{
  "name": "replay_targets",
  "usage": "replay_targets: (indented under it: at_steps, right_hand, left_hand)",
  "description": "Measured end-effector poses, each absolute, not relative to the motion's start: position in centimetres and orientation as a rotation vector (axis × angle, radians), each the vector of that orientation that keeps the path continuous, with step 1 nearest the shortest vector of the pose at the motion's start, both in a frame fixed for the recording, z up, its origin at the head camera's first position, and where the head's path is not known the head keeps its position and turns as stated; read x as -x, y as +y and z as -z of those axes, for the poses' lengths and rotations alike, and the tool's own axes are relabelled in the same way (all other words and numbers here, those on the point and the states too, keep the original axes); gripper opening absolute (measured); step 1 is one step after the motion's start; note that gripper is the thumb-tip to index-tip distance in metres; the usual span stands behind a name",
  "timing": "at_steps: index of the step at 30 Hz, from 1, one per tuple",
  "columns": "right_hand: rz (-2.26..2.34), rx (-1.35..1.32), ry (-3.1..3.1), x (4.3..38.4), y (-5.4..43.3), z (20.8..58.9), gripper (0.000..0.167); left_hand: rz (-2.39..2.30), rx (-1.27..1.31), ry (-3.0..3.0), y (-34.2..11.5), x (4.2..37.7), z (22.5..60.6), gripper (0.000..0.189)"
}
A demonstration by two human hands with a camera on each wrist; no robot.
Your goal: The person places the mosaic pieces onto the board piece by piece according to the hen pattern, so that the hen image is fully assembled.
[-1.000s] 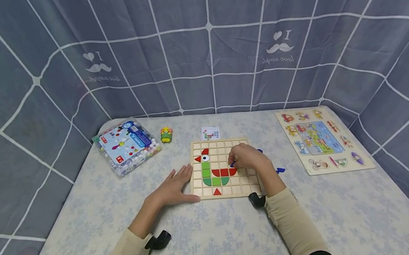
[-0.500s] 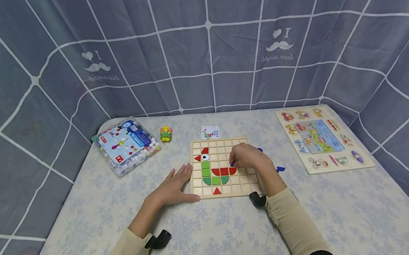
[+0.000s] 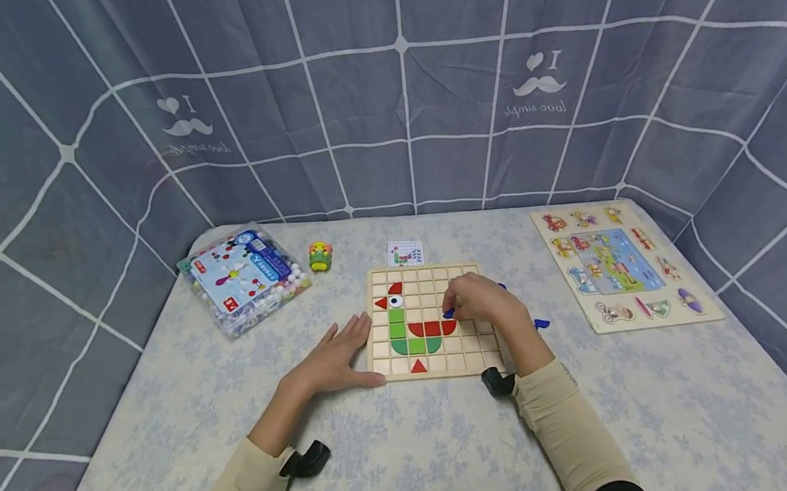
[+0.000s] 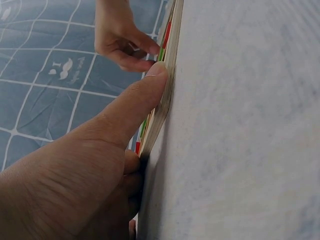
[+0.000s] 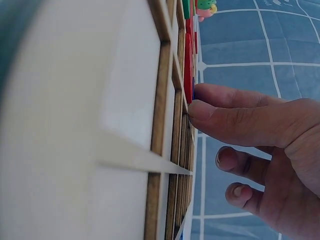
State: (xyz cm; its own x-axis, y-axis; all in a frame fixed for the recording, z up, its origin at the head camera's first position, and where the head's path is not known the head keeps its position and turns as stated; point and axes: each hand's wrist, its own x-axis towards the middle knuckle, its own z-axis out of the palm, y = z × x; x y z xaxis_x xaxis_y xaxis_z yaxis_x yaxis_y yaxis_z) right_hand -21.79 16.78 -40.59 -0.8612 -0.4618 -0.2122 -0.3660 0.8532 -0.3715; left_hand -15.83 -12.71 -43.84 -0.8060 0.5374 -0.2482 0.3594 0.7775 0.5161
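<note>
A wooden grid board (image 3: 470, 361) lies flat on the table. Green, red and white pieces form a bird-like figure in it, including green squares (image 3: 397, 323), a red row (image 3: 433, 328) and an eye piece (image 3: 395, 301). My left hand (image 3: 333, 360) rests with spread fingers against the board's left edge, its thumb at the near corner. Over the board's right half, my right hand (image 3: 478, 299) pinches a small blue piece (image 3: 449, 314) between thumb and index finger, just above the red row. The fingers hide most of that piece in the right wrist view.
Loose blue pieces (image 3: 542, 323) lie right of the board. A small printed card (image 3: 405, 253) sits behind it. Farther left are a bag of beads (image 3: 246, 277) and a toy figure (image 3: 320, 256). A wooden picture puzzle (image 3: 626, 265) lies at the right.
Slightly more of the blue piece shows under my right fingertips, which stay over the same part of the board. My left hand keeps its place.
</note>
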Motion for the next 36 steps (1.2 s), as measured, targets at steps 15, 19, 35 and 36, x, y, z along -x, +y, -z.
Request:
replay_targets:
  at_steps: [15,19,35,36]
  right_hand:
    - [0.479,0.632,2.74,21.7,16.9,40.5,0.015]
    - [0.502,0.638,2.755,21.7,17.2,40.3,0.015]
    - [0.823,0.401,2.719,22.3,23.5,40.2,0.025]
    - [0.833,0.392,2.72,22.3,23.9,40.3,0.025]
  left_hand:
    - [-0.651,-0.701,2.589,-12.7,16.0,44.1,0.11]
    - [-0.65,-0.697,2.586,-12.7,16.0,44.1,0.11]
    - [-0.643,-0.676,2.572,-12.7,16.0,43.9,0.11]
    - [-0.645,-0.678,2.573,-12.7,16.0,43.9,0.11]
